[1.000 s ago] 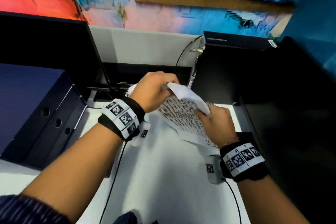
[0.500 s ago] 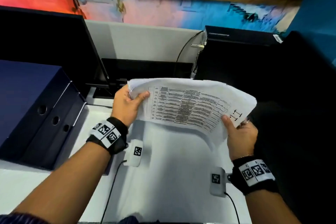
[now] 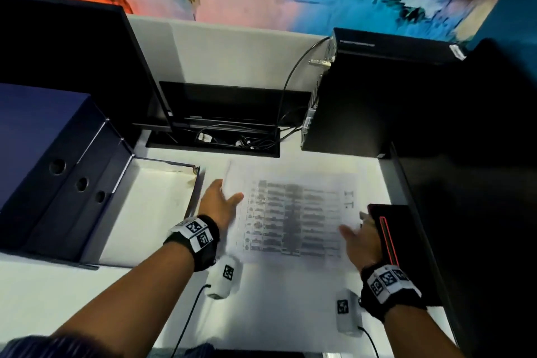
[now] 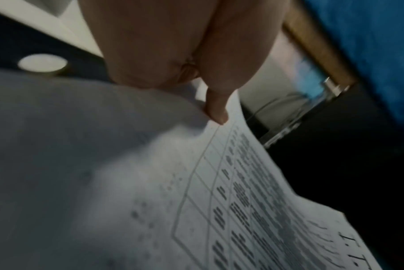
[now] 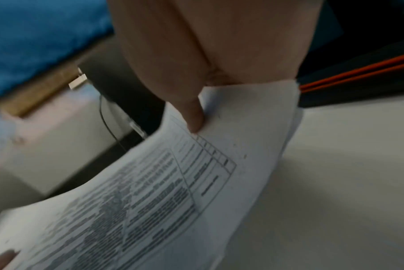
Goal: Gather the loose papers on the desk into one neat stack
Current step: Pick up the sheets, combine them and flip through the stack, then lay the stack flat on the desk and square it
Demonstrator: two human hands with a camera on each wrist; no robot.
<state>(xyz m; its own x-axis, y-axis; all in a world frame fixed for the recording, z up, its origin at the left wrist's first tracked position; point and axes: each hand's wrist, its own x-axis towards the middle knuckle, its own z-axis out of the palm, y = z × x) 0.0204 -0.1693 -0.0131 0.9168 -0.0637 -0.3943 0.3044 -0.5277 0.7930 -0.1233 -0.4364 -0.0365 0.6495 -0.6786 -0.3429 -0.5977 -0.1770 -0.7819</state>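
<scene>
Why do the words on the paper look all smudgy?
In the head view, motion blur smears the printed table on the papers and both hands. In the left wrist view the near side of the sheet is soft and shadowed. In the right wrist view the print is streaked, and the surroundings are dim.

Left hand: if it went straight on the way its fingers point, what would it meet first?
Probably the recessed cable tray at the back of the desk, just ahead of the left hand holding the left edge of the papers; height is unclear.
</scene>
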